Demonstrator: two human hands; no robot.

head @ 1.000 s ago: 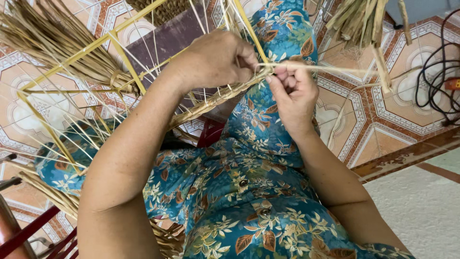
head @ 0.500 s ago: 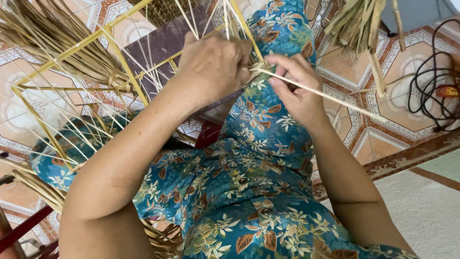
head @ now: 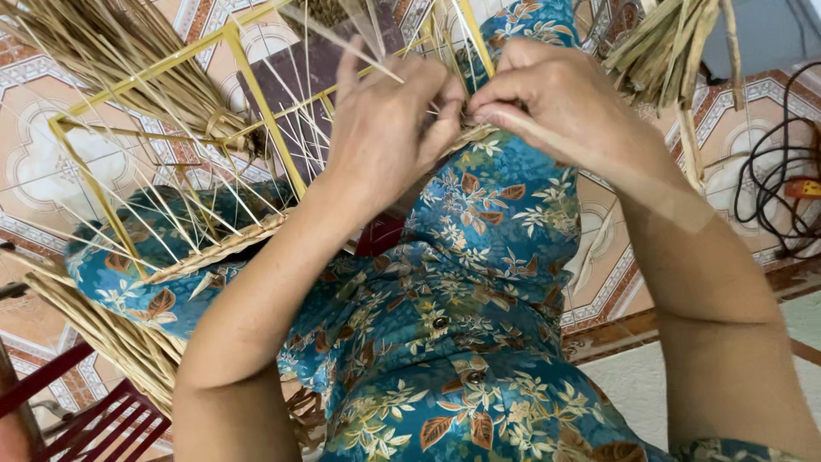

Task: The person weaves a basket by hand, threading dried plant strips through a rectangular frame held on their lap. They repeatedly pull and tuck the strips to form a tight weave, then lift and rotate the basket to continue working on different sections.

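Since half a second ago, our right hand (head: pixel 556 103) has come in against our left hand (head: pixel 389 128); the long straw strand no longer stretches out toward four o'clock. Both sets of fingers (head: pixel 445 111) press together, pinching the woven straw edge (head: pixel 475 133) at twelve o'clock over our knee. Outward, the yellow wire frame (head: pixel 256 103) with thin straws sits at ten o'clock, a straw bundle (head: pixel 667 43) at one o'clock, black cables (head: pixel 770 197) at three o'clock on the tiled floor (head: pixel 34 171).

The dress (head: pixel 479 342) is blue with white flowers and brown leaves; the frame (head: pixel 256 94) is yellow, the straw (head: pixel 111 51) tan, the floor tiles (head: pixel 51 162) orange-and-white patterned
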